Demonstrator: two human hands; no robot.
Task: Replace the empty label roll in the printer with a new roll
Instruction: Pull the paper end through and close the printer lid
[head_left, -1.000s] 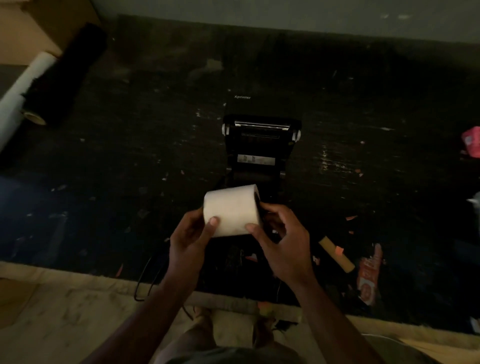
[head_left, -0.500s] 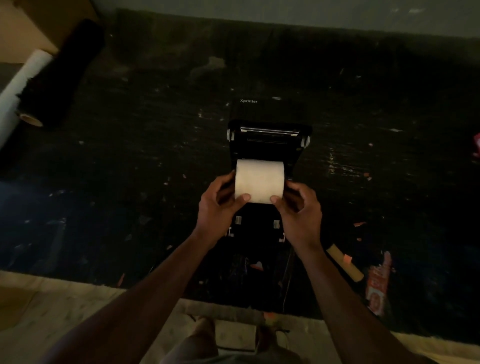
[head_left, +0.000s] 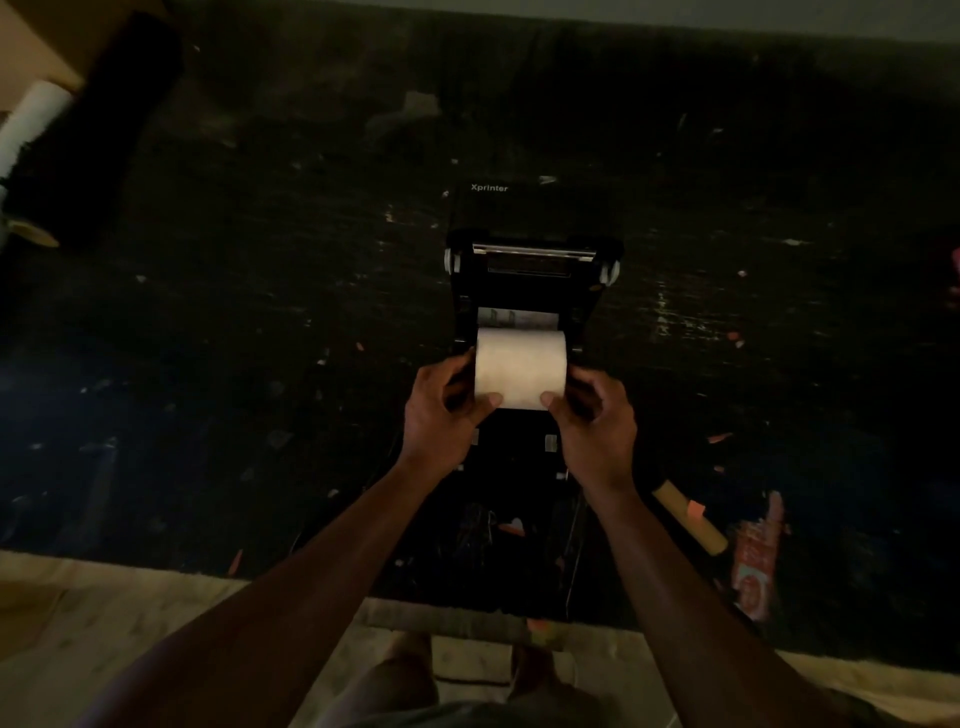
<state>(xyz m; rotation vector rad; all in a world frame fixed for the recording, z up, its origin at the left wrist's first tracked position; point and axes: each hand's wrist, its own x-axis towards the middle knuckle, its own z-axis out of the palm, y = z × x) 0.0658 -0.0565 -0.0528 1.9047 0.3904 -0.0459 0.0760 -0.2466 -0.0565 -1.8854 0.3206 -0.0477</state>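
Over open printer (head_left: 532, 291): hands grip roll (head_left: 520, 368), seemingly unseated.

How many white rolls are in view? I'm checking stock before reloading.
2. One white label roll is held between the left hand and right hand over the open printer; a longer white roll lies at far left. Darkness may hide others.
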